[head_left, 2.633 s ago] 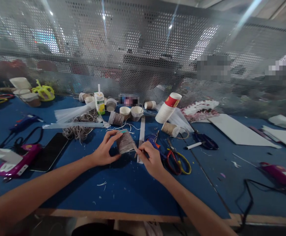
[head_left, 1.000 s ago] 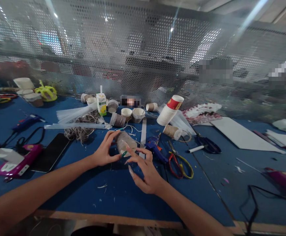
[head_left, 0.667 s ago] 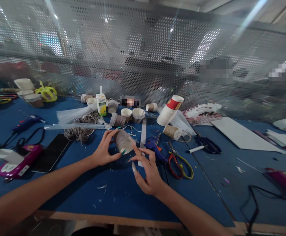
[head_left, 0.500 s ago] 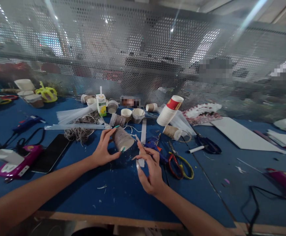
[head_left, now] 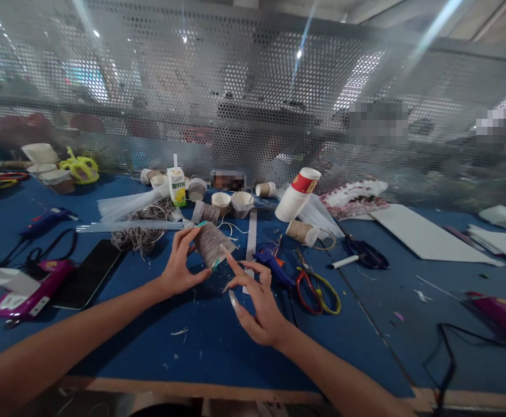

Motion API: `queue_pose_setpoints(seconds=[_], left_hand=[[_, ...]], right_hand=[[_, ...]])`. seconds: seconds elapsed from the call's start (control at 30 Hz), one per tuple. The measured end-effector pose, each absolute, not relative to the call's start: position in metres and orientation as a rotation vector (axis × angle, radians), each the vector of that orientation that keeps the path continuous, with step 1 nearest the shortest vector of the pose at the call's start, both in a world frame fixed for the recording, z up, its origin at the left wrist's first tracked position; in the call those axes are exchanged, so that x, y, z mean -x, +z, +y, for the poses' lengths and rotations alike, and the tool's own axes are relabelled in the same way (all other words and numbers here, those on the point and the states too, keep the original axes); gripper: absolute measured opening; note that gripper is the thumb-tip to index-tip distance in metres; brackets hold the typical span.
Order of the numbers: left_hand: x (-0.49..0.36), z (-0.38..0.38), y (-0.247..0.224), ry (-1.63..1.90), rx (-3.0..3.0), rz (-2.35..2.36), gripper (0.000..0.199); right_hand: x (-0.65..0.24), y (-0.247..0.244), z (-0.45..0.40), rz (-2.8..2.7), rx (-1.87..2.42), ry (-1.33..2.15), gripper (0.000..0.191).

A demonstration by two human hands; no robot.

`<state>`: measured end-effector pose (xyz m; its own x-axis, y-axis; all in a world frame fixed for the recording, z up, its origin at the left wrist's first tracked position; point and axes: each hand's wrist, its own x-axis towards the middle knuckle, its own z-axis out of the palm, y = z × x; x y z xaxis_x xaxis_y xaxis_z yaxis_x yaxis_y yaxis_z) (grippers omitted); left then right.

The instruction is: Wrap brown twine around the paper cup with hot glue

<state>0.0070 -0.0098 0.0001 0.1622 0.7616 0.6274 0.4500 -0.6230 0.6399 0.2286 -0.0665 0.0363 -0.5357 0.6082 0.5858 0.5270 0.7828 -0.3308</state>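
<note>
My left hand [head_left: 178, 263] is closed around a paper cup wrapped in grey cord [head_left: 213, 243], with thumb and fingers on its two ends. The cup lies tilted on its side just above the blue table. My right hand [head_left: 259, 304] has its fingers spread, and the index fingertip reaches the cup's right edge; whether it presses there I cannot tell. Behind the right fingers lie a white strip [head_left: 251, 234] and a blue glue gun [head_left: 272, 259]. Scissors with red and yellow handles [head_left: 317, 292] rest right of that hand.
Behind the cup stand several small cups [head_left: 241, 202], a drink carton [head_left: 177, 186] and a stack of paper cups [head_left: 294, 200]. Tangled grey cord [head_left: 142, 231], a phone [head_left: 90, 275] and a purple glue gun [head_left: 31, 292] lie left. White board [head_left: 430, 234] lies right.
The cup has turned in my left hand, so its pale end is less visible. My right hand has moved slightly left, bringing its index finger to the cup's edge.
</note>
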Motion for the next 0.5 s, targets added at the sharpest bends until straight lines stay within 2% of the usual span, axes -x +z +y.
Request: queue_pose_setpoints(seconds=[0.5], left_hand=[[-0.0080,-0.0127,-0.0027,1.550,-2.101,1.113,0.085]], right_hand=[[-0.2324,0.0337,-0.0595,-2.114,0.999,0.195,0.019]])
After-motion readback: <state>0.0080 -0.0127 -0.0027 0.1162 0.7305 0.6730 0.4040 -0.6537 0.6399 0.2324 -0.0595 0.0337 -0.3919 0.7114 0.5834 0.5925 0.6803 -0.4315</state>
